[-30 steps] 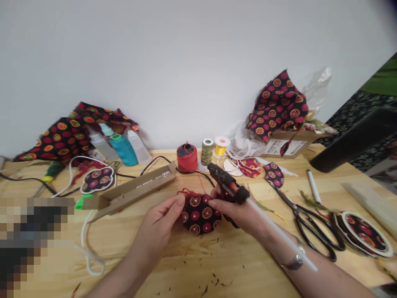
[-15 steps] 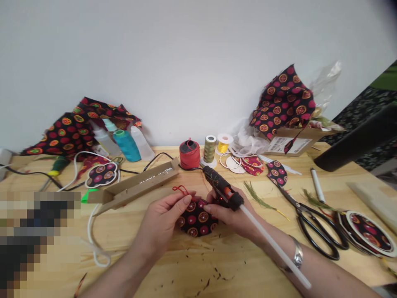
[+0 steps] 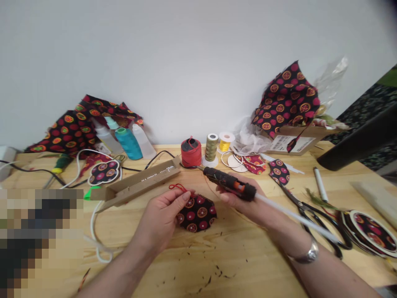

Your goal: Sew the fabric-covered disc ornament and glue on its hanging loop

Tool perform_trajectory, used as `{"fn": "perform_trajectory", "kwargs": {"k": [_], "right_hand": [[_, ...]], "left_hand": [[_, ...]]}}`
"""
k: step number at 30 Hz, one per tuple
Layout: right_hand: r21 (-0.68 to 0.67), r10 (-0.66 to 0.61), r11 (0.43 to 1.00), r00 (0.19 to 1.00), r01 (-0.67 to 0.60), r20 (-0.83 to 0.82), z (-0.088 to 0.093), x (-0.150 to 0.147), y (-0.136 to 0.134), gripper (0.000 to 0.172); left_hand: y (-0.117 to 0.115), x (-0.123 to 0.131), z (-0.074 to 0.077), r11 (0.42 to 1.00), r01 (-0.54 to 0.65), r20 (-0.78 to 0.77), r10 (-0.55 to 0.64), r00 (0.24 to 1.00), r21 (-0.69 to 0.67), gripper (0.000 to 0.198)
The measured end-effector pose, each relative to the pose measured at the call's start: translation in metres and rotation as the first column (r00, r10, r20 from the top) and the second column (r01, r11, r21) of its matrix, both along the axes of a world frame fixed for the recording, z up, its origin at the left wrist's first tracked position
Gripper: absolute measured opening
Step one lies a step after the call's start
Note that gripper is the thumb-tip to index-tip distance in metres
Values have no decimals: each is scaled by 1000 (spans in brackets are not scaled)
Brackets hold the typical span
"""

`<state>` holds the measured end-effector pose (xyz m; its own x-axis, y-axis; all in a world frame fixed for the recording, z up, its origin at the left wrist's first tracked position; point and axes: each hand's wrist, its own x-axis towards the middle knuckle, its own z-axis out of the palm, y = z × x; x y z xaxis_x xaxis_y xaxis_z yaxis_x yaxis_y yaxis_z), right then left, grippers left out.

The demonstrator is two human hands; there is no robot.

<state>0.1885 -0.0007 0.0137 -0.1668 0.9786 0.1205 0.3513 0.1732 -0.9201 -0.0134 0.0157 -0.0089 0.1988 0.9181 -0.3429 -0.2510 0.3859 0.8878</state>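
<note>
My left hand [image 3: 169, 211] pinches a round black fabric piece [image 3: 198, 213] with red and orange circles by its upper left edge. A red cord loop [image 3: 176, 187] sticks up at the fingertips there. To the right, apart from the fabric, my right hand [image 3: 238, 198] is closed around a black hot glue gun [image 3: 228, 182]. A long white glue stick [image 3: 297, 217] juts from the gun's rear across my forearm. The gun's nozzle points up and left, toward a spool of red cord [image 3: 191, 153].
Behind the hands lie an open cardboard box [image 3: 142, 182], an olive thread spool [image 3: 211, 148] and a yellow spool [image 3: 225, 142]. Black scissors [image 3: 319, 219], a white marker [image 3: 320, 185] and fabric-covered discs [image 3: 369, 231] lie right. Bottles [image 3: 143, 140] and a teal spool [image 3: 128, 143] stand left.
My right hand has moved away from the fabric piece to the right, turning the glue gun flatter. My left hand still holds the fabric piece, now more fully visible.
</note>
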Motion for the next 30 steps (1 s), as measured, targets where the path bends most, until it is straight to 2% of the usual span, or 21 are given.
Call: {"fn": "perform_trajectory", "kwargs": {"k": [4,7,19,30], "right_hand": [[28,142,989,988,-144,57,12,17,2,26],[32,190,980,976,-194,108,14,20,3,31],[-40,216,976,969,-213,120,13,19,1,38],[-37,201,980,970,-197,135,15,18,0,40]], "left_hand": [[0,-1,0,1000,-5,6,5,1000,-4,16],[0,-2,-2,1000,15,-1,-15,1000,4,16],[0,-2,-2,1000,18,-21,-18,1000,9,15],[0,-2,-4,999,25,-26,-25,999,25,17]]}}
